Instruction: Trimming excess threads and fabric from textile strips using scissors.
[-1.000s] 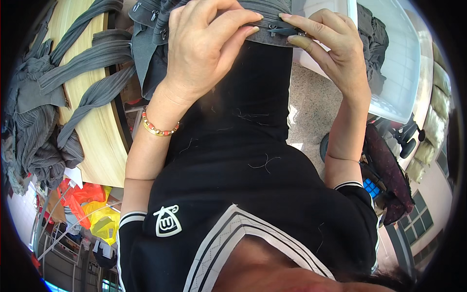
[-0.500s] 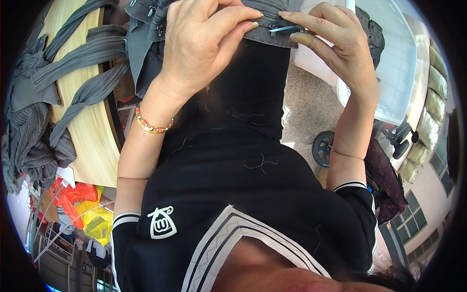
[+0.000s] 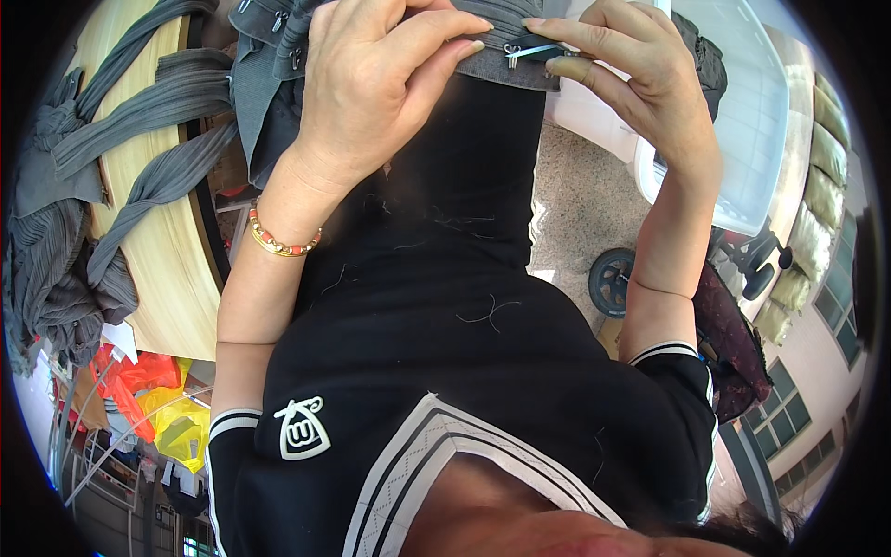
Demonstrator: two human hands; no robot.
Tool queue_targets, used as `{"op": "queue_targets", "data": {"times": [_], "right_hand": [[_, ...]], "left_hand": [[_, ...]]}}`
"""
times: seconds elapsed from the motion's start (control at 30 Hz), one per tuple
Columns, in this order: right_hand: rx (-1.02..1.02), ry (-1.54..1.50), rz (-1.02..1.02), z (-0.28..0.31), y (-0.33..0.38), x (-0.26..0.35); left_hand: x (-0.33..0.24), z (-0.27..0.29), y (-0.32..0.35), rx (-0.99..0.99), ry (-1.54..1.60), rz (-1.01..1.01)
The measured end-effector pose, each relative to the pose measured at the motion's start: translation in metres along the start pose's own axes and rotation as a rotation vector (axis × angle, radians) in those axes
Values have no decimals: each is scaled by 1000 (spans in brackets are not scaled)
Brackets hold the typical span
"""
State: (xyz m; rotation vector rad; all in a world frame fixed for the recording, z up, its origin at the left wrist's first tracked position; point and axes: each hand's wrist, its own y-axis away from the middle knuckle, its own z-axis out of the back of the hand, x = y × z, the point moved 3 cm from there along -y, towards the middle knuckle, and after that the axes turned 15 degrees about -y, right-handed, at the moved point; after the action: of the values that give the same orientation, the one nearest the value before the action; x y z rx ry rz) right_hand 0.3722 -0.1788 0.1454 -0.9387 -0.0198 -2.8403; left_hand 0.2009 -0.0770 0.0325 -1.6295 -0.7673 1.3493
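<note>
Head view, the only one. Both hands are up near the top of the frame on one grey garment piece [image 3: 520, 65], held out in front of the person's black top [image 3: 445, 306].

Left hand [image 3: 371, 93]: clenched on the grey fabric, thumb and forefinger pinching its edge just left of the zipper slider [image 3: 511, 51]. A beaded bracelet [image 3: 278, 243] sits on that wrist.

Right hand [image 3: 631, 74]: fingers curled, forefinger and thumb pinching the thin silver pull tab [image 3: 538, 49] sticking out of the slider. So this hand grasps the tab, not the cloth. The two hands are almost touching, slider between them.

Progress, as a judgement: the slider looks seated on the fabric edge and the tab is being gripped, so the fitting or zipping step seems under way, not finished. How far the zip is closed cannot be told; the left fingers hide the teeth.

Beyond the left hand, more grey pieces with zippers [image 3: 269, 37] are bunched at the top, and long grey ribbed strips [image 3: 139, 130] lie across a round wooden table [image 3: 167, 269], so plenty looks unprocessed. Under the right hand is a white plastic bin [image 3: 742, 111], with a small wheel [image 3: 611, 280] on the floor.
</note>
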Motion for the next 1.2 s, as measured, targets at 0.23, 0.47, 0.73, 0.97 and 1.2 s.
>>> {"op": "queue_targets", "data": {"times": [0.23,0.47,0.73,0.97,1.2], "right_hand": [[31,-84,118,-1,-8,-1],[30,-20,128,-3,-7,-5],[-95,-396,29,-11,2,-9],[-35,-279,108,-15,19,-29],[-192,-310,30,-10,24,-27]], "left_hand": [[-2,0,-5,48,-5,3],[-15,9,-23,69,-4,-8],[-47,18,-57,721,-608,-36],[3,1,1,-43,-4,-45],[-18,40,-16,512,-134,827]]}}
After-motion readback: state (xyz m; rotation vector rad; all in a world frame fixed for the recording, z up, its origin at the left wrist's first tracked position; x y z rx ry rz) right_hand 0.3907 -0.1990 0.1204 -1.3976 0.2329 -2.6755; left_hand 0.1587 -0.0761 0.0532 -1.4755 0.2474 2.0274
